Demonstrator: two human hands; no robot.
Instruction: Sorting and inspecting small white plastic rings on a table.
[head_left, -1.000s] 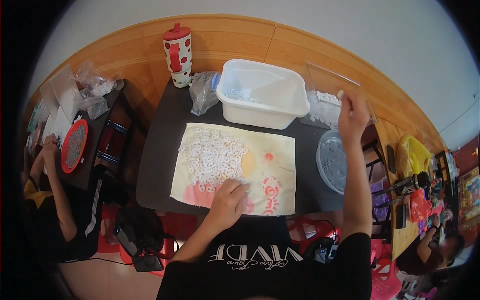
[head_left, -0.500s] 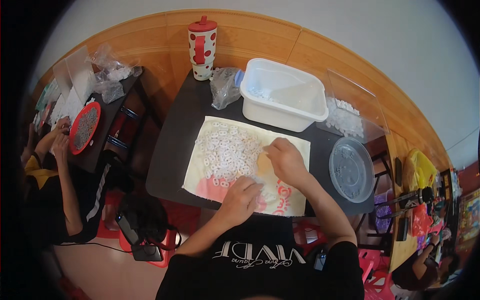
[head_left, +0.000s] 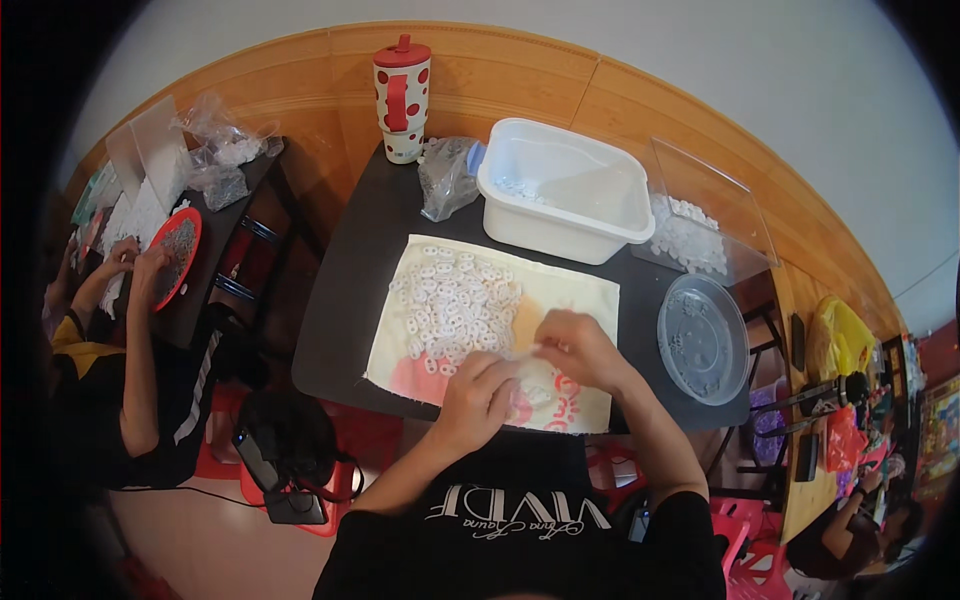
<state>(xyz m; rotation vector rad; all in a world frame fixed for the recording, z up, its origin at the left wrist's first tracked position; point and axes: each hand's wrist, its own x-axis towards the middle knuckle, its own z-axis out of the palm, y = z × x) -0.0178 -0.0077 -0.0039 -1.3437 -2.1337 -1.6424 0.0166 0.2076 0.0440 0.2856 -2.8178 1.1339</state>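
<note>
A pale yellow cloth (head_left: 400,342) with pink and red print lies on the dark table. Many small white two-holed pieces (head_left: 458,305) are heaped on its left half. My left hand (head_left: 478,402) is at the cloth's near edge, just below the heap, fingers curled together. My right hand (head_left: 580,348) is over the cloth's right side, its fingers pinched and partly blurred. Their fingertips almost meet, with something small and whitish between them that I cannot make out. A few more white pieces lie on the cloth below my fingers.
Behind the cloth stands a white tub (head_left: 565,225), beside a clear bag (head_left: 447,180) and a spotted tumbler (head_left: 402,105). At right are a clear box of white pieces (head_left: 690,235) and a round clear tray (head_left: 702,340). Another person (head_left: 140,330) works at the left table over a red tray (head_left: 183,250).
My right hand has moved down and slightly right, from the heap's edge toward my left hand. My left hand has barely moved. The other person's hand has moved onto the red tray.
</note>
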